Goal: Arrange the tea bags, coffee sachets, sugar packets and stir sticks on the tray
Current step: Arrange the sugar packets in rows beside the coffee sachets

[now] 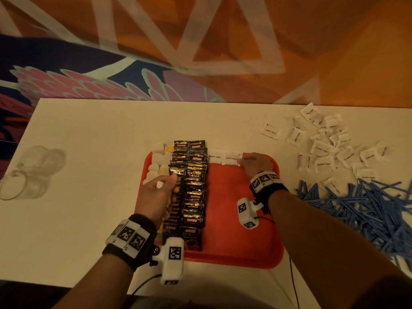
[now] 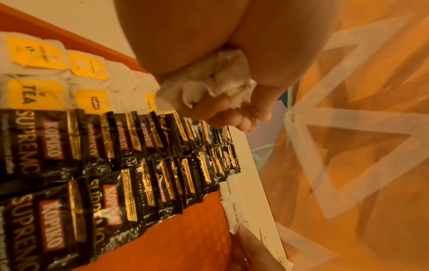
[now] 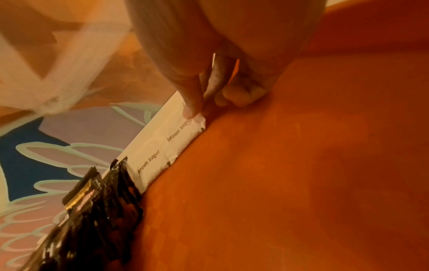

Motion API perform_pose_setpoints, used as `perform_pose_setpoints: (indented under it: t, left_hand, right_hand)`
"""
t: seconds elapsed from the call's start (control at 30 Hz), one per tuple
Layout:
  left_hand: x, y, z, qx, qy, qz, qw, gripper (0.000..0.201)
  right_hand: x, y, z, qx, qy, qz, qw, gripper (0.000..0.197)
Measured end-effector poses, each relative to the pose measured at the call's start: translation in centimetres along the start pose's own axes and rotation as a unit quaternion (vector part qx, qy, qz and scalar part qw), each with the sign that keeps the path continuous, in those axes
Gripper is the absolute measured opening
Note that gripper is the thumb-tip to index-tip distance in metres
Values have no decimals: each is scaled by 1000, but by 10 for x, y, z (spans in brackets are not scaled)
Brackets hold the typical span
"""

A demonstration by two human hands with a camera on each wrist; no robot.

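While half hidden (crumpled) in the left hand [image 2: 209, 55] fingers [image 2: 234, 121], white packets [image 2: 216, 80]; right hand [image 1: 256, 162] fingers [image 3: 192, 102] pinching a sugar packet [image 3: 185, 132].

A white table [image 1: 89, 134] fills the lower part of the head view, its far edge running straight across. Beyond it lies a patterned carpet [image 1: 223, 41], mostly orange with pale crossing bands forming triangles, and at the left a dark blue patch with a pink, scalloped, white-outlined motif (feather-like). A clear glass jar [image 1: 29, 172] lies on its side at the table's left. The light is warm and dim.
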State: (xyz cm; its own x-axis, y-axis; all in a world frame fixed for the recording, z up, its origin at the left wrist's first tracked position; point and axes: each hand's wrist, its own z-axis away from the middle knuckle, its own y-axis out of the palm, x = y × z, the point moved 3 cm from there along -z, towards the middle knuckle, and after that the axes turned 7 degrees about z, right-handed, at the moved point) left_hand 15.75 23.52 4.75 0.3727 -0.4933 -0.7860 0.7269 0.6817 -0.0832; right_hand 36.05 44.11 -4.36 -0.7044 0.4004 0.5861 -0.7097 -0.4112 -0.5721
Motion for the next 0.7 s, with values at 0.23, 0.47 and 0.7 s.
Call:
perform_pose_setpoints:
  t: [0.23,0.47,0.7]
  left_hand:
    - [1,10,1,54,-31,75,995,25]
    - [-6,37,15,116,-37,117,986,10]
    - [-12,66,33,173,-49,169,969,8]
  right_hand:
    - [-8,-11,13,-6,-28,18,999,25]
    - [2,-21,49,8,-118,17,993,12]
    - [37,-28,121,121,-211,-95,965,11]
